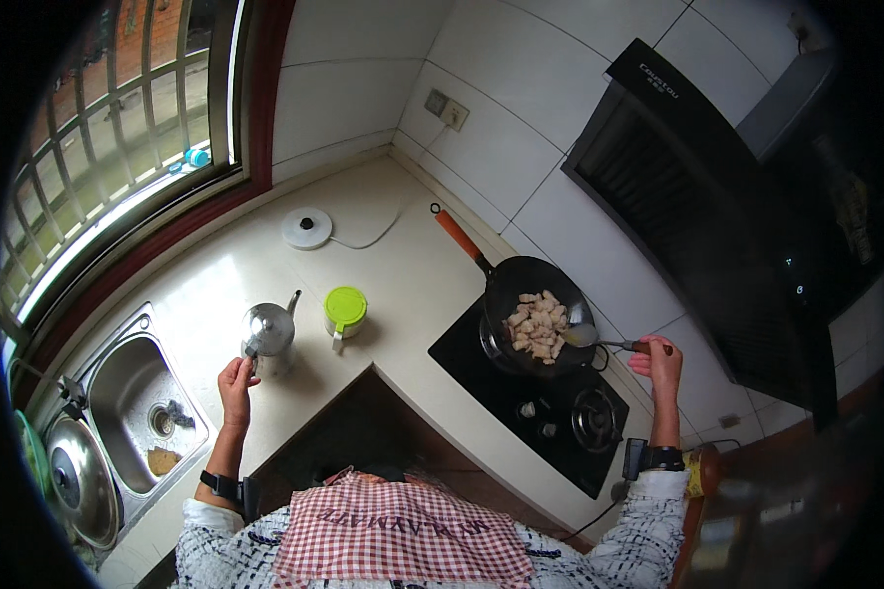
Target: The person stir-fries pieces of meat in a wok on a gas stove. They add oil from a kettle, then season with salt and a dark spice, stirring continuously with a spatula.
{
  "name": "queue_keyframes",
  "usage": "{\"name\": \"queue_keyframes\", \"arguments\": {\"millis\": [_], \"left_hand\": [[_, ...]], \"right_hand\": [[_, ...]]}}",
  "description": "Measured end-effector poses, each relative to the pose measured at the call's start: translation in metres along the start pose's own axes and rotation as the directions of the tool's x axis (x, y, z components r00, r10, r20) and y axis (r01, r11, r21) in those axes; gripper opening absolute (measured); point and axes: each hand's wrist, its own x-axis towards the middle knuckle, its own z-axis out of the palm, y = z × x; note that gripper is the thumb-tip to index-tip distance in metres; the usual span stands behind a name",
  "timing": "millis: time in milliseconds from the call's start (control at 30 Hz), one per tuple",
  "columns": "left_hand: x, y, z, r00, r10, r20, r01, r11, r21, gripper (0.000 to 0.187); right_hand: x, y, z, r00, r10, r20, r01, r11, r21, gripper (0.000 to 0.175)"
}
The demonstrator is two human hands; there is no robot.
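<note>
My left hand [236, 383] pinches the small handle on the near side of a shiny metal pot [269, 329] with a thin spout, over the pale counter. I cannot tell whether the pot rests on the counter. My right hand [657, 362] grips the brown handle of a metal ladle [580, 336]. The ladle's bowl is inside a black wok [512, 276], at the right edge of a heap of pale meat chunks [539, 324]. This wok, with its orange handle [457, 234], sits on the far burner of a black gas hob [479, 383].
A jar with a lime-green lid [345, 305] stands between pot and wok. Behind lies a white kettle base [306, 228] with a cord. A steel sink [136, 405] and a metal lid [81, 482] are at left. The range hood [678, 213] overhangs the right side.
</note>
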Motion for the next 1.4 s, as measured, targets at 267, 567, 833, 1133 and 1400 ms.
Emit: {"name": "queue_keyframes", "arguments": {"millis": [267,567,833,1133,1400], "left_hand": [[0.019,-0.018,0.001,0.999,0.013,-0.047,-0.016,0.999,-0.047,0.032],[0.022,-0.034,-0.006,0.996,0.011,-0.086,-0.019,0.995,-0.099,0.028],[0.007,-0.045,-0.003,0.965,0.125,-0.231,-0.116,0.992,0.055,0.021],[-0.077,-0.060,0.007,0.941,0.283,-0.187,-0.096,0.751,0.654,0.042],[-0.095,-0.055,0.016,0.950,0.251,0.186,-0.275,0.391,0.878,0.023]], "right_hand": [[-0.002,-0.027,-0.012,0.990,0.101,0.101,-0.085,0.984,-0.158,0.033],[-0.001,-0.002,-0.013,0.983,0.132,0.129,-0.112,0.982,-0.151,0.036],[-0.028,0.105,0.082,0.998,0.063,0.000,-0.060,0.945,0.322,0.037],[-0.056,0.061,0.089,0.904,-0.367,0.220,0.401,0.906,-0.136,0.014],[-0.047,0.011,0.015,0.972,-0.105,0.210,0.110,0.994,-0.014,0.030]]}}
